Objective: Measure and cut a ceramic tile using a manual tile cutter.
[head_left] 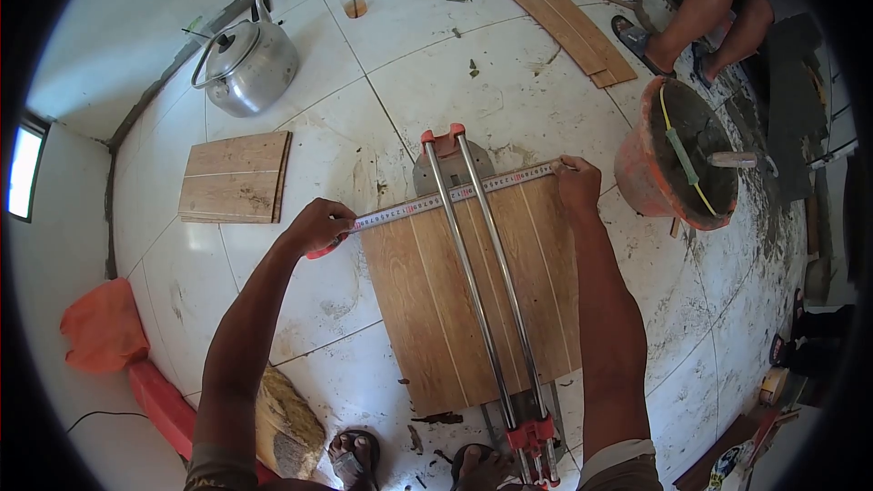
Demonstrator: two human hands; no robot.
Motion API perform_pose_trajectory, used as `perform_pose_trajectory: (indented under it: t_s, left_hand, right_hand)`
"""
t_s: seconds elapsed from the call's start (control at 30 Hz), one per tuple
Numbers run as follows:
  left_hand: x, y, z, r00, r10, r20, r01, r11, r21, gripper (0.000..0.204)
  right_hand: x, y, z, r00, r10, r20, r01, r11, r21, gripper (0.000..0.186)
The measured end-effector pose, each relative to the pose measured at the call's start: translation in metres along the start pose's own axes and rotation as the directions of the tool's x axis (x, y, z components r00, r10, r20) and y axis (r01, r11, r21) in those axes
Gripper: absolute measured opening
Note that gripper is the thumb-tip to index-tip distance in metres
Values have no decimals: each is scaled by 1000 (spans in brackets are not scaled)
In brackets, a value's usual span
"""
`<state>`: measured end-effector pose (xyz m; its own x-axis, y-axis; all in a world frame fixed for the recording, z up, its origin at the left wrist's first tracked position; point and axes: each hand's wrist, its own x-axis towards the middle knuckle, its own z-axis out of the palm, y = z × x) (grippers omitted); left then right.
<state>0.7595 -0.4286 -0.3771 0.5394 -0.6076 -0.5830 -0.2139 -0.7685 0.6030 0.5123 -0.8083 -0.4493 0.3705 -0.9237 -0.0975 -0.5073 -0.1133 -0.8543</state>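
A wood-look floor tile (405, 300) lies on a manual tile cutter (506, 291), under its two chrome rails. Across the tile's far edge stretches the blade of a tape measure (400, 212), passing beneath the rails. At the tile's far left corner my left hand (318, 225) is closed around the tape's red case, which mostly hides behind the fingers. My right hand (579, 184) pinches the other end of the blade at the far right corner. Red fittings cap both ends of the cutter.
A metal kettle (245, 68) and stacked wood-look tiles (232, 177) stand at left. To the right is an orange bucket (641, 164) of grey mortar with a trowel and a yellow-green tool across it. Cut tile strips (568, 32) lie near another person's legs (700, 18).
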Motion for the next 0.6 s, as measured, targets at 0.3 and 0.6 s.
perform_pose_trajectory:
  t_s: [0.3,0.6]
  left_hand:
    - [-2,4,3,1000,-20,-5,20,1000,7,17]
    - [-1,1,1,1000,4,-7,-4,1000,24,19]
  right_hand:
    - [5,8,0,999,-36,-21,36,999,13,32]
    - [-5,0,0,999,-29,-18,30,1000,10,32]
